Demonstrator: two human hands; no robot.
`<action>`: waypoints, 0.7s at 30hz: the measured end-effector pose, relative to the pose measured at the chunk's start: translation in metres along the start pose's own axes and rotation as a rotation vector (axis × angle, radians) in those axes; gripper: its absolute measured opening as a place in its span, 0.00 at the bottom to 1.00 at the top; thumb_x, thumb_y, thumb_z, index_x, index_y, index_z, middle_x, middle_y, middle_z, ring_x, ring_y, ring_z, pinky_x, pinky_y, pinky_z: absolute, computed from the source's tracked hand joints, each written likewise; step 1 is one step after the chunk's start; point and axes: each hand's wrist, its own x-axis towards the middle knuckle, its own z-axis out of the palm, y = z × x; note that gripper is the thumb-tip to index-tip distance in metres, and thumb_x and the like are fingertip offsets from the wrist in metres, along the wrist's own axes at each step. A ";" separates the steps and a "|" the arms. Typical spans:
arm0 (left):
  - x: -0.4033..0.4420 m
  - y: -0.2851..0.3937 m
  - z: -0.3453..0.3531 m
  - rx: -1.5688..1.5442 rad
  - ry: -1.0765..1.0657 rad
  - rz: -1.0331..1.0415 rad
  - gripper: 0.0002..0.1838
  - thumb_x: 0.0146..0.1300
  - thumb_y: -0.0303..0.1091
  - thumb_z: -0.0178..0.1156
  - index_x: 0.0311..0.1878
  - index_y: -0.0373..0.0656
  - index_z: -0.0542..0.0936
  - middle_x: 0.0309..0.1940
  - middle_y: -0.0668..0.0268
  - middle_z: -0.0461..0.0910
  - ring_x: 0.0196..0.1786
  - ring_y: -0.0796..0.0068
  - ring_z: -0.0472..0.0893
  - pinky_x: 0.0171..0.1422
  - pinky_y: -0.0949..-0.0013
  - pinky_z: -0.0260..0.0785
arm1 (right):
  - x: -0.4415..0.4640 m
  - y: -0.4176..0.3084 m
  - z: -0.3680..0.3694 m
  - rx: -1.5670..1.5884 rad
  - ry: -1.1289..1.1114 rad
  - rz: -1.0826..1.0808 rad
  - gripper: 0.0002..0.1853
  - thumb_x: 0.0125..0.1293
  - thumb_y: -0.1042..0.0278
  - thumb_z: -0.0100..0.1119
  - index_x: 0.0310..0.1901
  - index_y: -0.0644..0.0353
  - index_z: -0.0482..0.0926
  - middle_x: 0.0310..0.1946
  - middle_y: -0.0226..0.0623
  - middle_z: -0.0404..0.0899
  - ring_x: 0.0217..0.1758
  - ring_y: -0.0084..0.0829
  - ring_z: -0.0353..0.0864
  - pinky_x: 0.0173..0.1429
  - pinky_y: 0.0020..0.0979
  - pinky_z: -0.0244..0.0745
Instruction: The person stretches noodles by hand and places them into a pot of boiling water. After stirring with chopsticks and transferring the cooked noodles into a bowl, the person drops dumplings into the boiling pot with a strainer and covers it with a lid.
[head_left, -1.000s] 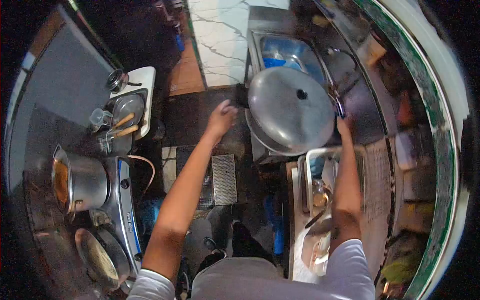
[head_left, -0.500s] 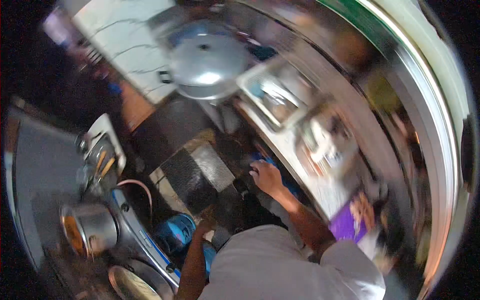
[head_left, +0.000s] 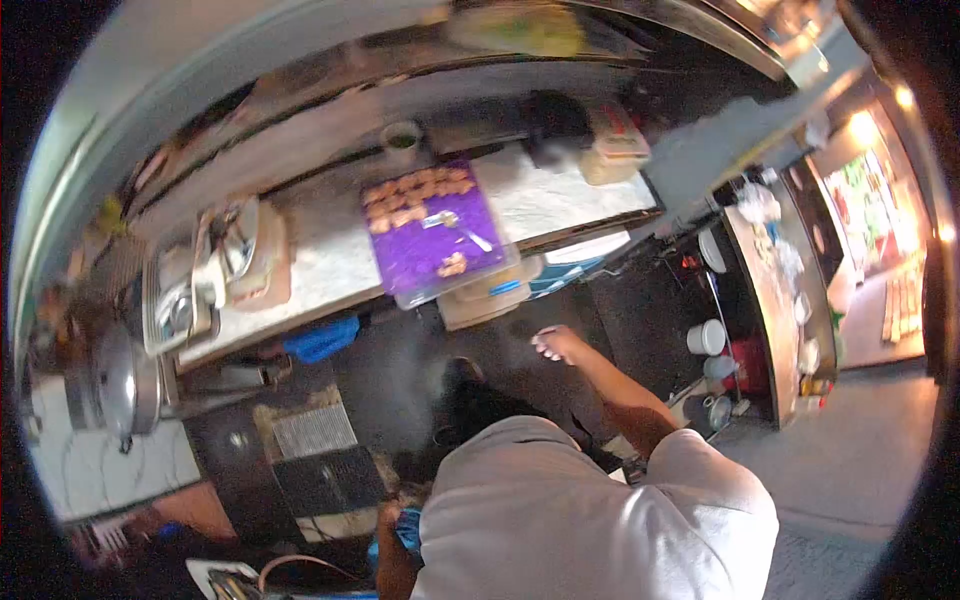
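My right hand (head_left: 558, 345) hangs in the air over the dark floor, to the right of the counter's front edge. Its fingers are loosely curled, and nothing shows in them. The nearest thing is a purple tray (head_left: 395, 258) with rows of small orange-brown pieces, a spoon (head_left: 472, 236) and a small separate clump. This tray juts past the counter edge. My left hand (head_left: 390, 512) is low by my body, close to a blue object (head_left: 408, 522) partly hidden behind my arm and shirt. The left fingers are too dark and small to make out.
A white counter (head_left: 320, 250) carries a dish rack (head_left: 160, 310), a bin of utensils (head_left: 250, 250), a cup (head_left: 403, 140) and a tub (head_left: 615, 150). A large lidded pot (head_left: 130, 385) stands at left. Shelving (head_left: 765, 340) and a white bucket (head_left: 707, 337) are at right.
My view has swung to the right, so the purple tray and the shelving now show fully while the stove has mostly left view. My right hand stays raised with curled fingers.
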 end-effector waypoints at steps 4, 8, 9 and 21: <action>0.018 0.078 0.026 0.065 0.055 0.004 0.15 0.68 0.38 0.57 0.56 0.46 0.78 0.50 0.63 0.80 0.51 0.66 0.78 0.48 0.59 0.73 | 0.037 0.054 -0.104 0.535 0.192 0.021 0.07 0.67 0.65 0.58 0.39 0.58 0.82 0.24 0.29 0.77 0.19 0.22 0.70 0.21 0.25 0.62; 0.041 0.158 0.073 0.090 0.094 0.094 0.13 0.67 0.34 0.59 0.53 0.44 0.79 0.46 0.65 0.81 0.46 0.69 0.79 0.47 0.64 0.74 | 0.130 0.106 -0.177 0.818 0.108 -0.097 0.05 0.68 0.66 0.56 0.40 0.55 0.79 0.24 0.29 0.75 0.18 0.23 0.68 0.19 0.26 0.61; 0.050 0.175 0.090 0.109 0.098 0.127 0.13 0.67 0.33 0.60 0.53 0.44 0.79 0.45 0.66 0.81 0.45 0.70 0.79 0.47 0.65 0.74 | 0.146 0.111 -0.190 0.859 0.106 -0.133 0.05 0.68 0.66 0.56 0.40 0.55 0.78 0.23 0.28 0.74 0.18 0.23 0.68 0.19 0.27 0.61; 0.075 0.395 0.488 0.965 -0.241 0.189 0.20 0.71 0.40 0.58 0.61 0.40 0.75 0.52 0.57 0.82 0.55 0.66 0.81 0.60 0.63 0.72 | 0.307 0.083 -0.253 1.457 -0.079 -0.112 0.14 0.54 0.79 0.57 0.35 0.44 0.67 0.23 0.25 0.67 0.24 0.25 0.69 0.27 0.31 0.64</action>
